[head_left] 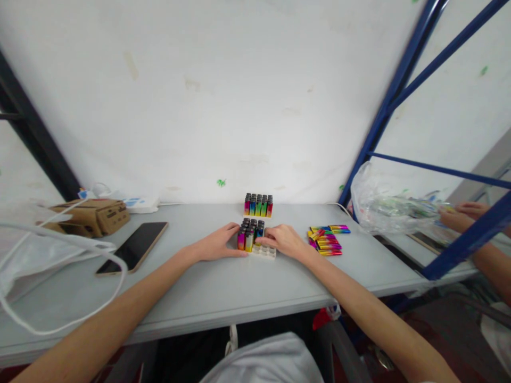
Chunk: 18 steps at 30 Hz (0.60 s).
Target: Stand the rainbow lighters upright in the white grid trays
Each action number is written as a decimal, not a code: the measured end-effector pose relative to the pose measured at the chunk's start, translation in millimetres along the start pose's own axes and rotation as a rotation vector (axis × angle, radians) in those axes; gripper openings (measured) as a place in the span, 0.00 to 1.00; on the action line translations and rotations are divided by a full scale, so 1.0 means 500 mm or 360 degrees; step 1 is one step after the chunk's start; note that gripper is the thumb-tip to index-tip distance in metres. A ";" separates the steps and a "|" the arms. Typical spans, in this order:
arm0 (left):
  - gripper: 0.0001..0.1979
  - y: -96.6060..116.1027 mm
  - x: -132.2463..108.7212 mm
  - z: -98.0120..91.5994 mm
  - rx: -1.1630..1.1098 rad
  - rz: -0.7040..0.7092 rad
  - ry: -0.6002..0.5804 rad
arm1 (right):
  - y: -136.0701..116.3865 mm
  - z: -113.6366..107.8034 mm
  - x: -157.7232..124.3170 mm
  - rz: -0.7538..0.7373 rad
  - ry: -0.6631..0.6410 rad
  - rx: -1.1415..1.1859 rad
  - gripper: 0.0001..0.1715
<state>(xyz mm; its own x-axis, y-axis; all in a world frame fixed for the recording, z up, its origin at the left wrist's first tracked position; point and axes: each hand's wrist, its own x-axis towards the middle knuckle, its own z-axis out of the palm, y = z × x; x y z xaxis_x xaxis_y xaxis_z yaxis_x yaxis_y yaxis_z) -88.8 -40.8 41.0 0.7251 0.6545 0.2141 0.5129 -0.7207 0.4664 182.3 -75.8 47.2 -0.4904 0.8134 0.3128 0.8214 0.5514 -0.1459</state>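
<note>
A pale tray [268, 252] with round holes lies on the grey table, its left and back part filled with upright, black-topped coloured lighters [249, 239]. My left hand [219, 242] rests at the tray's left side, thumb and fingers spread around its corner, holding nothing clear of the table. From the right, my right hand [282, 239] reaches over the tray with its fingers bent together at a lighter near the filled rows; what they grip is too small to tell. Behind stands a full block of upright lighters [258, 206]. Loose shiny lighters [327, 242] lie to the right.
On the left are a phone [138, 246], a cardboard box [98, 215], a power strip [140, 205] and a looping white cable [115, 306]. A plastic bag [383, 207] sits by the blue frame [373, 127] at right; another person's hands [459, 215] are beyond it.
</note>
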 end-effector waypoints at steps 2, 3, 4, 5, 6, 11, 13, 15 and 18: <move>0.40 0.001 0.000 -0.001 0.0006 -0.0003 -0.0011 | 0.020 -0.026 -0.008 0.0021 0.0083 0.0115 0.36; 0.40 0.001 0.000 -0.001 0.0010 -0.0005 -0.0017 | 0.035 -0.042 -0.015 0.0063 0.0160 0.0158 0.36; 0.40 0.001 0.001 -0.001 0.0013 -0.0009 -0.0021 | 0.054 -0.059 -0.025 0.0128 0.0247 0.0173 0.36; 0.40 0.001 0.001 -0.002 0.0012 -0.0014 -0.0022 | 0.075 -0.075 -0.040 0.0195 0.0307 0.0158 0.36; 0.40 0.001 0.001 -0.002 0.0009 -0.0017 -0.0019 | 0.098 -0.090 -0.060 0.0245 0.0344 0.0123 0.35; 0.39 0.000 0.003 -0.002 0.0010 0.0001 -0.0007 | 0.219 -0.115 -0.199 0.0613 0.0072 -0.0286 0.38; 0.40 0.000 0.003 -0.002 0.0003 -0.0006 -0.0014 | 0.254 -0.103 -0.241 0.0831 -0.0124 -0.0350 0.42; 0.40 -0.001 0.003 0.000 -0.0014 -0.0014 -0.0011 | 0.274 -0.085 -0.257 0.0971 -0.0293 -0.0312 0.43; 0.40 -0.003 0.003 0.001 -0.0036 -0.0004 0.0014 | 0.278 -0.062 -0.246 0.1006 -0.0362 -0.0270 0.43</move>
<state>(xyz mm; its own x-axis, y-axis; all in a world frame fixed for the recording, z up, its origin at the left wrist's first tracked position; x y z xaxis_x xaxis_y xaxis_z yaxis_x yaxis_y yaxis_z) -88.4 -38.9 39.9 0.7197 0.6584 0.2203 0.5043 -0.7138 0.4860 366.0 -104.8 17.7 0.0639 0.9979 0.0087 0.9947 -0.0630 -0.0807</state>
